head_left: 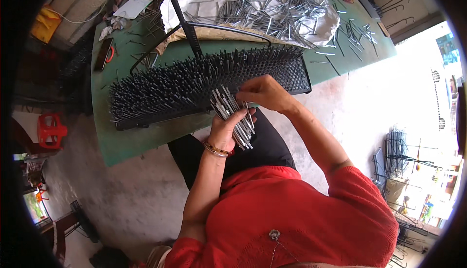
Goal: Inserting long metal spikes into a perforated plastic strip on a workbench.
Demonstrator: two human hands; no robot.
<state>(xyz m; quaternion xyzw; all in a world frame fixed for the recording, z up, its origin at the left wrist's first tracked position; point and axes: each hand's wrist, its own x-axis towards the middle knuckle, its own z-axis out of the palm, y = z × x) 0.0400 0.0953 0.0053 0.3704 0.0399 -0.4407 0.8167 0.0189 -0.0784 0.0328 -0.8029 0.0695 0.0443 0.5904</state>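
My left hand (226, 127) is wrapped round a bundle of thin silvery metal rods (224, 103), held at a slant above my lap. Beside the bundle's upper right side, my right hand (263, 93) is bent with its fingers pinched together; what sits between the fingertips is too small to make out. Just beyond both hands lies a long black perforated rack (292, 76). Dark rods (160, 90) stand upright in its holes, densely on the left and middle, while holes at its right end show bare.
A large heap of loose metal rods (272, 5) lies on a white sheet (194, 5) on the green table (141, 146). A black metal frame (195, 42) rises behind the rack. Red-handled scissors (111, 54) lie at left. A red stool (51, 129) stands on the floor.
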